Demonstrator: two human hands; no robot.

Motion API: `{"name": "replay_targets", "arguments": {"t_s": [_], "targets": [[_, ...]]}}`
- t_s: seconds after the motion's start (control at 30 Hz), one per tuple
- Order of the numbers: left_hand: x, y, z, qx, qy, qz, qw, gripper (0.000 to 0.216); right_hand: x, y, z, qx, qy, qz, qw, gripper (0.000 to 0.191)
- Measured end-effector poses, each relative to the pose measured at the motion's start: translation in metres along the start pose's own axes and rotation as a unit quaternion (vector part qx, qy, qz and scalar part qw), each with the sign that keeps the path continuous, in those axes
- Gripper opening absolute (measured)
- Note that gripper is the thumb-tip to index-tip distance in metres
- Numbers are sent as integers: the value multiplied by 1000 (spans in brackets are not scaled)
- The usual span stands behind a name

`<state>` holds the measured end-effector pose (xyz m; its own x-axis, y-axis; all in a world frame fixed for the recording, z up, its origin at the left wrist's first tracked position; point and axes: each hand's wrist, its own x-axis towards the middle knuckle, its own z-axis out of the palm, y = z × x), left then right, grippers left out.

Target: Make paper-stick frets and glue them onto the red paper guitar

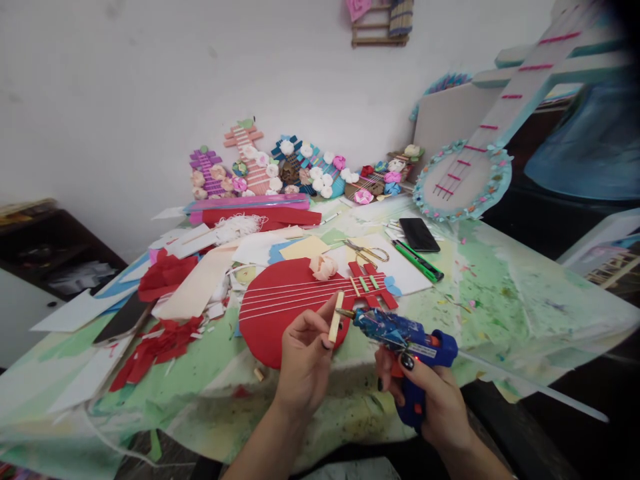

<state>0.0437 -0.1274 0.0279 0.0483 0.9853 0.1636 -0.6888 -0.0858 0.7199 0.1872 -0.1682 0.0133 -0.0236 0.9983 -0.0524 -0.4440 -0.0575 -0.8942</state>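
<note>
Between thumb and fingers, my left hand (306, 357) pinches a short pale wooden strip (336, 319), held up at a tilt. My right hand (433, 393) is wrapped round the handle of a blue glue gun (400, 333), whose metal nozzle points left and meets or nearly meets the strip. A long translucent glue stick (535, 387) runs out of the gun's back. Behind my hands lies a red paper guitar (280, 300) with white strings, a cream paper flower (323, 267) on its upper edge and a few small green and pale strips across its neck.
Gold-handled scissors (367, 252), a green cutter (417, 260) and a black phone (419, 235) lie beyond the guitar. Red crepe paper (167, 273) and scraps cover the left side. Decorated small guitars (257, 167) line the wall; a large one (465, 177) leans at right.
</note>
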Motion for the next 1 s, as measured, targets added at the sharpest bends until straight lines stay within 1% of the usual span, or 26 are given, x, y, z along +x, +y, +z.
{"name": "replay_targets", "arguments": {"t_s": [0.13, 0.27, 0.37, 0.5, 0.67, 0.83, 1.0], "targets": [[0, 3, 1, 24, 1, 9, 1000, 24, 5, -6, 2, 26, 16, -25, 999, 27], [-1, 4, 0, 50, 4, 12, 999, 23, 8, -6, -3, 20, 20, -38, 999, 27], [-2, 5, -1, 53, -3, 11, 999, 22, 9, -5, -6, 15, 6, -42, 999, 27], [-2, 5, -1, 53, 1, 11, 999, 20, 5, -3, -6, 18, -3, -17, 1000, 27], [0, 4, 0, 39, 4, 28, 999, 19, -4, -3, -6, 19, -14, 12, 1000, 33], [1, 3, 2, 41, 21, 33, 998, 20, -11, 3, -13, -14, -57, 23, 998, 42], [1, 2, 4, 38, 37, 27, 998, 22, -14, 5, -17, -22, -57, 33, 998, 46]]}}
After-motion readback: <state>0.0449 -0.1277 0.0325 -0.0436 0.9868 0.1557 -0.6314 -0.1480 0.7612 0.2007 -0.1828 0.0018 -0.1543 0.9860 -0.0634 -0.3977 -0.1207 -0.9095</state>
